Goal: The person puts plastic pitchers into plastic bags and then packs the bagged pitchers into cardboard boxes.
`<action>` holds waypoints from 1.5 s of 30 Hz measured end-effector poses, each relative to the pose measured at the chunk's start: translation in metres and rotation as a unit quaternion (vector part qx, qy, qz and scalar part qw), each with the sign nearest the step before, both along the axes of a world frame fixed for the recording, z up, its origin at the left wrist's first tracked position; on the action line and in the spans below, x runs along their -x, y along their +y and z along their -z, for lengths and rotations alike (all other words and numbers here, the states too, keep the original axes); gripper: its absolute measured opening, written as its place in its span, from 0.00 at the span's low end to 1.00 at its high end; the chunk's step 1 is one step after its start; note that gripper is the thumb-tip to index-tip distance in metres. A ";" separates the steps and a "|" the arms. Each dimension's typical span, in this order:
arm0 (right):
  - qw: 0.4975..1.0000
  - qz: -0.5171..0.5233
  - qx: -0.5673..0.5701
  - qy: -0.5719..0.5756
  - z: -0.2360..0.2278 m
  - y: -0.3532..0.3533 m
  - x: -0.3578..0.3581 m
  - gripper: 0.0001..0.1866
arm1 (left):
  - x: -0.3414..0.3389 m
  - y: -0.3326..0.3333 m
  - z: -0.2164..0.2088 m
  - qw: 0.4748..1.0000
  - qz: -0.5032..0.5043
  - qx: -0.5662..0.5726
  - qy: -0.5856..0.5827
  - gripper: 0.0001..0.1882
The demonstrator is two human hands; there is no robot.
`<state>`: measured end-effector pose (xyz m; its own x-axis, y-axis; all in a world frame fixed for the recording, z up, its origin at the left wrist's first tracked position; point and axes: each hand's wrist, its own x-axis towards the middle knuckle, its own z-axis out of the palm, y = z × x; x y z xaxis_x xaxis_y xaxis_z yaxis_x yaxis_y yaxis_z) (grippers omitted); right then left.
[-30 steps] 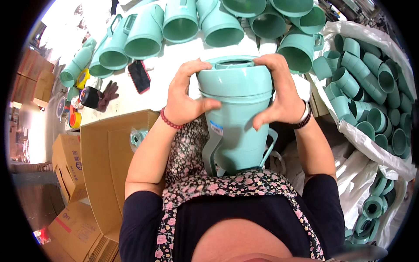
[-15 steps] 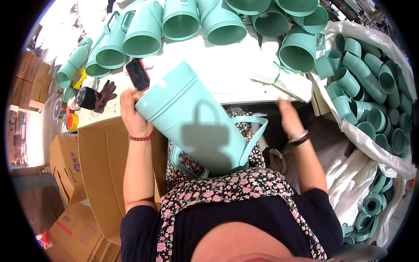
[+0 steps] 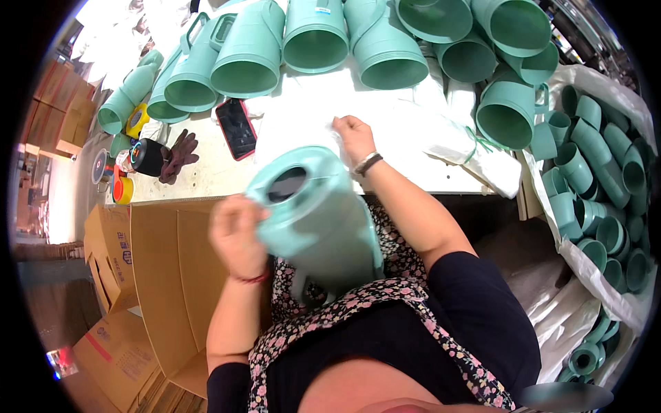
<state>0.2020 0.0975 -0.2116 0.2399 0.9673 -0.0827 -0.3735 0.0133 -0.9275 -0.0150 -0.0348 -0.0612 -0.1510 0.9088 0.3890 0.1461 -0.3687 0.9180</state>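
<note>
A pale green jug (image 3: 323,237) stands tilted on my lap, its end with a round dark opening turned up toward me. My left hand (image 3: 237,234) grips the rim of that end from the left, its fingers slightly blurred. Beyond the jug, my right hand (image 3: 354,140) is closed in a pinch at the white tabletop covering, on what looks like a thin white sheet (image 3: 336,141). The jug's lower end and most of its handle are hidden or in shadow against my flowered apron (image 3: 396,303).
Several green jugs (image 3: 315,48) lie along the table's far side. A phone (image 3: 236,129), dark gloves (image 3: 180,158) and tape rolls (image 3: 123,190) lie left. An open carton (image 3: 172,275) stands by my left arm; a white sack (image 3: 606,275) of green cups is at right.
The jug has been turned so its end with the dark opening faces up. My right hand has moved left onto the table and closed. The view has shifted slightly.
</note>
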 end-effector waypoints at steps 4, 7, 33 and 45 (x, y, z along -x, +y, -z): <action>0.934 -0.109 0.130 0.315 -0.064 -0.006 -0.043 0.15 | -0.005 0.043 -0.016 0.970 0.187 0.117 0.099 0.09; 0.873 -0.306 -0.127 0.357 -0.152 -0.033 -0.056 0.13 | -0.017 0.089 -0.057 0.896 0.361 0.178 0.185 0.11; 0.690 -0.225 -0.201 -0.658 -0.052 -0.213 -0.112 0.08 | 0.050 -0.022 0.018 0.795 0.513 0.197 0.257 0.07; 0.461 -0.400 -0.315 -0.727 -0.161 -0.148 0.064 0.26 | 0.097 -0.163 0.067 0.923 0.316 0.193 0.110 0.24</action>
<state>0.1380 -0.0510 -0.0502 -0.8554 0.5164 -0.0407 0.5175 0.8484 -0.1115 -0.1123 -0.1979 -0.1282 0.4994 0.8661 -0.0232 0.2117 -0.0960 0.9726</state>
